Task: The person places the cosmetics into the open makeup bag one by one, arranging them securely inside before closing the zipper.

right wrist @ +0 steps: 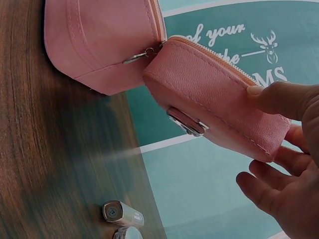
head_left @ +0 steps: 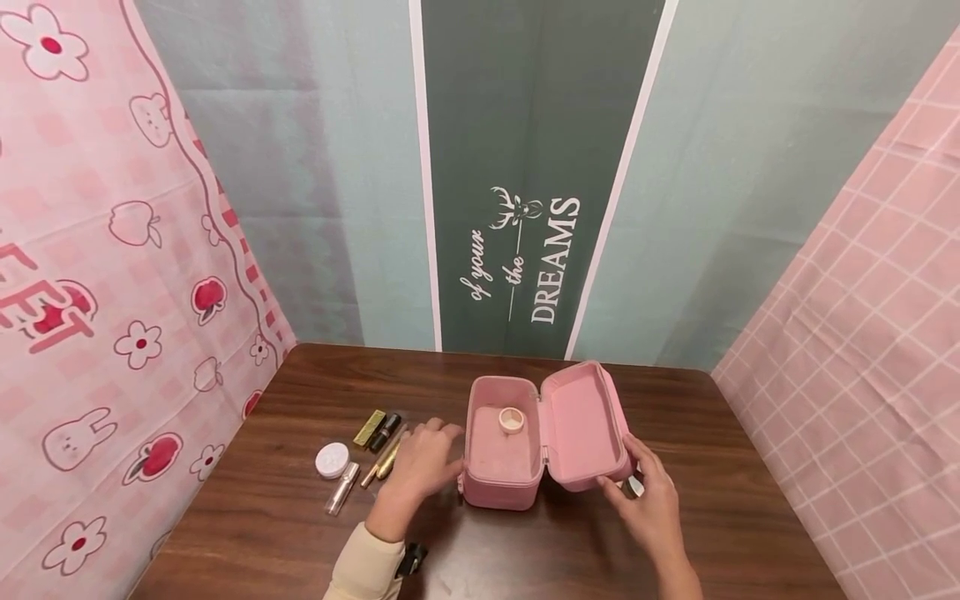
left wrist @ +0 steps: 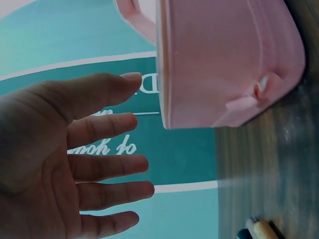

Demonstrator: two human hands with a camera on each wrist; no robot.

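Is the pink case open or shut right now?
Open. The head view shows the lid of the pink case swung out to the side, baring the inside, where a small round item rests.

Head cam: high, looking forward and down, wide over tabletop (head_left: pixel 738 492). Wrist cams: close, low, rolled sideways; left faces pink case (head_left: pixel 500 493), right faces its lid (right wrist: pixel 214 99). All share case and lettered backdrop (head_left: pixel 525 125).

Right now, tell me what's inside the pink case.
A small round pale container sits inside the pink case. Anything beneath it, or low against the near wall, is hidden.
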